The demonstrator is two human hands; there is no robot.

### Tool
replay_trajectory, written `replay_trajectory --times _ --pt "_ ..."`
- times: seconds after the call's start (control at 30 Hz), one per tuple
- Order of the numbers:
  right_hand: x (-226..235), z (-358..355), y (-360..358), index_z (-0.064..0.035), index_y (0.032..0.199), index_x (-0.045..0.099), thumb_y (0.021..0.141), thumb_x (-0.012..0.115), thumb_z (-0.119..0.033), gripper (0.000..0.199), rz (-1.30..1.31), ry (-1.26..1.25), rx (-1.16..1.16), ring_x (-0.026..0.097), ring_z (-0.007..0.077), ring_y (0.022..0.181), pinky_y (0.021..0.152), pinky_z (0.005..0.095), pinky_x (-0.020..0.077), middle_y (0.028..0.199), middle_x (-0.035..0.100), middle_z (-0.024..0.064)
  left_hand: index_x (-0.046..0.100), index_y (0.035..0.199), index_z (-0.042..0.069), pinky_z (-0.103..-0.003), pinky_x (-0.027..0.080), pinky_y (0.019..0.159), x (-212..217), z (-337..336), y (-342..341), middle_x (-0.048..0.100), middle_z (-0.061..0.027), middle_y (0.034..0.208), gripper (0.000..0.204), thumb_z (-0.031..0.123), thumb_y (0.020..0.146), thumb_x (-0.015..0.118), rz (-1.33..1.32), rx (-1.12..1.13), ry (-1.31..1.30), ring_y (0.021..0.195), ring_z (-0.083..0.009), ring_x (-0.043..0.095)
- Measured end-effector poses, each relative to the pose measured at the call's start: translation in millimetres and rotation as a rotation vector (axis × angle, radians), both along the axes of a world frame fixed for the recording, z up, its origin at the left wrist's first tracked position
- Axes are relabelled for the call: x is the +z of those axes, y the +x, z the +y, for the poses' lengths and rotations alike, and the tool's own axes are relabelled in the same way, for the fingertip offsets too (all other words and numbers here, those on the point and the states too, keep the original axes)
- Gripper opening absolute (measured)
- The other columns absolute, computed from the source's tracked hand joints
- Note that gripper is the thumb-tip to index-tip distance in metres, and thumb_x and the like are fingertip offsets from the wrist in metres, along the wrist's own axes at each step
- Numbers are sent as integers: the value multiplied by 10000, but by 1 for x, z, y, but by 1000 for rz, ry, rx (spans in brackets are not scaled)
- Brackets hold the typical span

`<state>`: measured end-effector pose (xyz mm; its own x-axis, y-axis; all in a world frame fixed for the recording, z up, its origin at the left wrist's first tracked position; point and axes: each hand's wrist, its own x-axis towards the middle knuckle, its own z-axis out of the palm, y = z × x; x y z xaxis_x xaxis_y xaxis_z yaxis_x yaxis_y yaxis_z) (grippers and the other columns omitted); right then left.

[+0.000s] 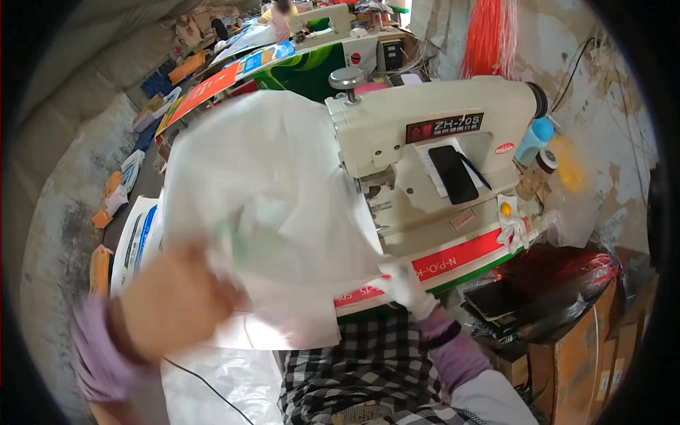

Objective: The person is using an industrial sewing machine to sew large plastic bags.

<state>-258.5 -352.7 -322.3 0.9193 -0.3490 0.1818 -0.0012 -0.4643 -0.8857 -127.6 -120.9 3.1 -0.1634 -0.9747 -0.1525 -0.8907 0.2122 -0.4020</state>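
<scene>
Apparently, the white sheet (262,149) is already placed beside the sewing machine (379,138), just left of its head, but is left billowed rather than flat; no finished seam can be made out, so the work is judged unfinished. The gloved right hand (407,289) is set at the near corner, fingers partly curled; whether its grip is closed cannot be told. The left hand (180,304) is too blurred for its opening or hold to be read.
</scene>
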Motion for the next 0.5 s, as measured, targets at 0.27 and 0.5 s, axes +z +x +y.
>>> replay_trajectory --times 0.27,0.5 --pt "2 55 -43 -68 797 654 762 678 -123 70 -117 121 88 594 291 707 651 350 488 731 597 110 631 922 48 -342 490 583 -117 -3 -86 628 -72 761 245 185 724 589 452 -118 61 630 -202 614" --pt "-10 108 -8 -46 743 602 797 683 -169 156 -269 -439 72 601 255 612 555 357 467 719 624 123 311 1394 52 -494 299 1029 -152 109 148 272 -255 1429 797 183 743 754 -74 809 -1470 1268 -431 335"
